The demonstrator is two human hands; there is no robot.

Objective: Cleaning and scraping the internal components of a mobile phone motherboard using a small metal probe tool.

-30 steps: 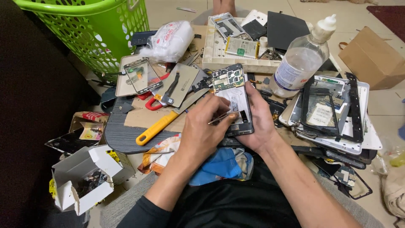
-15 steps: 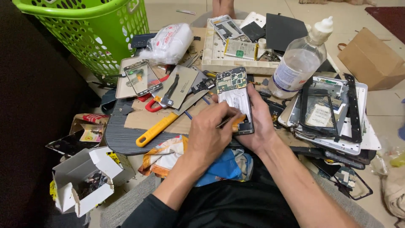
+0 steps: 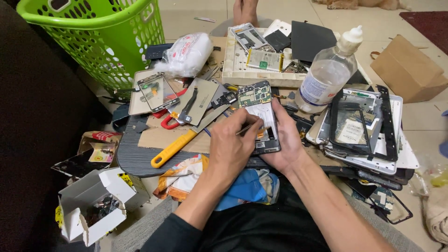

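My right hand [image 3: 285, 140] grips an opened phone [image 3: 259, 112] from its right side. The phone's back is off, showing a green circuit board at its top end and a pale panel below. My left hand [image 3: 232, 145] pinches a thin metal tool [image 3: 252, 128] whose tip rests on the lower middle of the phone. Both hands hover over a dark ribbed mat [image 3: 135, 156], just above my lap.
A yellow-handled tool [image 3: 173, 148], red-handled pliers [image 3: 166, 121] and phone parts lie to the left. A white parts tray [image 3: 261, 63] and a clear bottle [image 3: 329, 74] stand behind. Stacked phone frames [image 3: 361, 128] sit at the right, and a green basket [image 3: 100, 39] and open white box [image 3: 95, 200] at the left.
My left hand has shifted slightly right over the phone, with the tool tip staying on its lower half. The phone stays in my right hand.
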